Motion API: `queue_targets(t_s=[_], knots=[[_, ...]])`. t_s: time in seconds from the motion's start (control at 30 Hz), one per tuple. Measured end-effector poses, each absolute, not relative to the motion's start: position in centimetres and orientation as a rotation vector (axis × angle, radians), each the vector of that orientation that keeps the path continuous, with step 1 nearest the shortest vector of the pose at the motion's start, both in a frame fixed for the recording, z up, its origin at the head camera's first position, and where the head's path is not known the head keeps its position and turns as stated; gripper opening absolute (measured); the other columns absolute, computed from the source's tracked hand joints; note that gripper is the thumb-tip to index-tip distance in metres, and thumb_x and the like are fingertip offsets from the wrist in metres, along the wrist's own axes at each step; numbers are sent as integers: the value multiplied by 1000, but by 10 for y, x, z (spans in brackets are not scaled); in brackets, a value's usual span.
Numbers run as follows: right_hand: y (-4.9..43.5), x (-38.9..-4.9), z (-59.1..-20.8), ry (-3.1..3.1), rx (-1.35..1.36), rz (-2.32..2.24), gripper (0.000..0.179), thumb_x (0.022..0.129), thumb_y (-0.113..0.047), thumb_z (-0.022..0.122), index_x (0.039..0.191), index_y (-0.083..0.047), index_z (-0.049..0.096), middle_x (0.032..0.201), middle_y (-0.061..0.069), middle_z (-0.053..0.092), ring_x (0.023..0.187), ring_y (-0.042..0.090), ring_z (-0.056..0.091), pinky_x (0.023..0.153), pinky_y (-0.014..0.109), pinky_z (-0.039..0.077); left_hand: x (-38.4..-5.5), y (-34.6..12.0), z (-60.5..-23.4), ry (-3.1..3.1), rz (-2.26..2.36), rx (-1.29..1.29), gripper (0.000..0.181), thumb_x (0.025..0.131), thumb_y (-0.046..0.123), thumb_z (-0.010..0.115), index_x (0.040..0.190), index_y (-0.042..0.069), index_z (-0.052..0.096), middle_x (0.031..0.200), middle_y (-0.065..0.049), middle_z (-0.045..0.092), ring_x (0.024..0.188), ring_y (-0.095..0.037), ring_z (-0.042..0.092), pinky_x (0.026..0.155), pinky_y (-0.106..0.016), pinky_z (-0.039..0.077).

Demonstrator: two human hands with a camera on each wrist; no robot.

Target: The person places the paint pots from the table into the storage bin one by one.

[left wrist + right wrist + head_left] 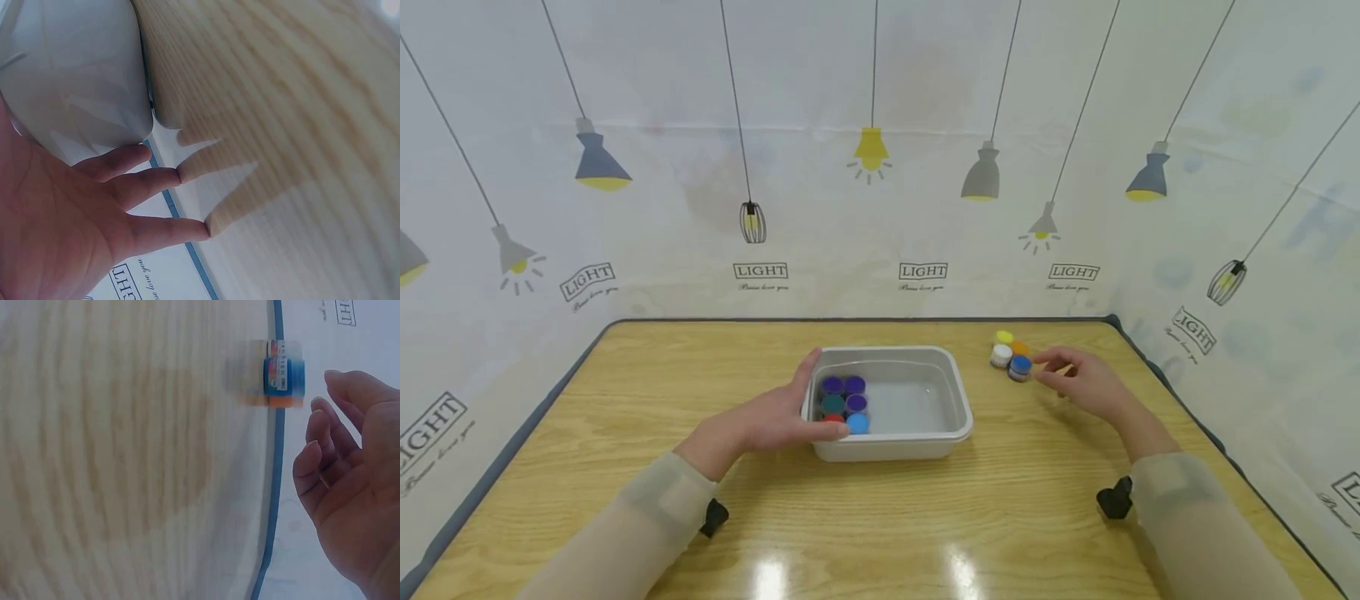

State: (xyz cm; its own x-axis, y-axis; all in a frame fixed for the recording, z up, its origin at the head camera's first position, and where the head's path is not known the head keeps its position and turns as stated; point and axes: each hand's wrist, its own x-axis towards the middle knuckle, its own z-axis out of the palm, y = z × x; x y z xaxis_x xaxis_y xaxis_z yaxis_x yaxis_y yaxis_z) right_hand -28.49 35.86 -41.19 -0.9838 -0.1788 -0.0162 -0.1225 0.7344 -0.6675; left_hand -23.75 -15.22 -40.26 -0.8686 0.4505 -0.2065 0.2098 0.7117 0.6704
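Observation:
A white plastic tub stands on the table, with small lidded jars at its left end: several purple jars, a dark green jar, a red jar and a light blue jar. My left hand rests against the tub's left end, thumb along the front rim. Its other fingers spread straight in the left wrist view. To the right, my right hand hovers just beside a blue jar, fingers loosely bent around nothing. Next to that jar are white, orange and yellow jars.
The wooden table has a dark edge and meets a pale wall sheet printed with lamps at the back and sides. Black wrist devices sit below both sleeves.

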Motion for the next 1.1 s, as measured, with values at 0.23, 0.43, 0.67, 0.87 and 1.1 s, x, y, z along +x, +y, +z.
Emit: queue_targets(t_s=[0.23, 0.43, 0.67, 0.87, 1.1], knots=[[369, -294, -421, 2864, -168, -1070, 50, 111, -33, 68, 154, -8, 59, 140, 25, 63, 92, 27, 67, 76, 37, 57, -238, -151, -403, 2566, 941, 522, 139, 90, 78, 74, 175, 21, -19, 170, -32, 41, 151, -44, 52, 125, -64, 39], [365, -301, -426, 2843, -151, -1061, 58, 109, -40, 69, 159, -13, 55, 149, 28, 59, 100, 29, 70, 80, 35, 57, -238, -152, -402, 2574, 935, 518, 137, 90, 77, 74, 175, 22, -19, 171, -31, 40, 151, -44, 51, 125, -65, 38], [355, -308, -431, 2822, -145, -1032, 52, 109, -39, 69, 156, -18, 59, 153, 26, 58, 98, 28, 66, 77, 35, 56, -239, -153, -406, 2561, 952, 517, 137, 90, 76, 75, 175, 24, -19, 169, -30, 43, 147, -40, 54, 124, -64, 41], [350, -310, -432, 2811, -152, -1030, 52, 111, -39, 67, 156, -15, 59, 153, 26, 57, 92, 27, 64, 72, 36, 55, -239, -153, -407, 2558, 963, 527, 137, 90, 76, 75, 175, 24, -19, 171, -29, 40, 149, -40, 53, 124, -64, 39], [344, -308, -428, 2798, -87, -1042, 54, 107, -45, 73, 149, -14, 63, 151, 22, 58, 93, 27, 60, 72, 34, 54, -240, -154, -407, 2563, 956, 526, 137, 90, 77, 74, 175, 26, -20, 172, -29, 39, 150, -41, 52, 126, -63, 39]])
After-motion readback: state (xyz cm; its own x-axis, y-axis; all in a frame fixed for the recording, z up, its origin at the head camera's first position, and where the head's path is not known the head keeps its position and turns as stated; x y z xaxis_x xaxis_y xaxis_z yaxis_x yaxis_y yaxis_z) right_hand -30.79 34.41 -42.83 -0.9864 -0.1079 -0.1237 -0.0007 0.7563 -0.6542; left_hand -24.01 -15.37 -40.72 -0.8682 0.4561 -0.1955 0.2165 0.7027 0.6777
